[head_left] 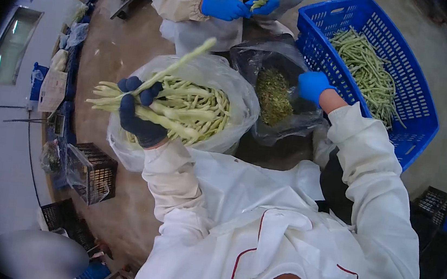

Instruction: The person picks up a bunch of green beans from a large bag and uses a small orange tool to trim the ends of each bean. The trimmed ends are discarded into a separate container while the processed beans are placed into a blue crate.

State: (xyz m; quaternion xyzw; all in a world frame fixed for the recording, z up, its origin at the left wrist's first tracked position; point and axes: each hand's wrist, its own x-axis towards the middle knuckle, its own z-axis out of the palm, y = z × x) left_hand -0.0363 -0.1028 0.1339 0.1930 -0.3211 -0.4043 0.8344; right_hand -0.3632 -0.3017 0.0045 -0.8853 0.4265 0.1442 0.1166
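Note:
My left hand (139,111), in a dark blue glove, grips a bundle of pale green beans (161,112) held level over a clear plastic bag (239,95) filled with more beans. One long bean sticks up from the bundle toward the upper right. My right hand (313,86), in a bright blue glove, reaches out beside the blue crate (404,77) of green beans; its fingers are curled, and I cannot tell whether it holds anything. A black bag (274,93) of chopped green trimmings lies between my hands.
Another person in a white coat and blue gloves (224,6) handles beans at the top. Dark plastic crates (94,172) stand on the floor at left and lower right (432,202). A metal bowl (37,256) sits at lower left.

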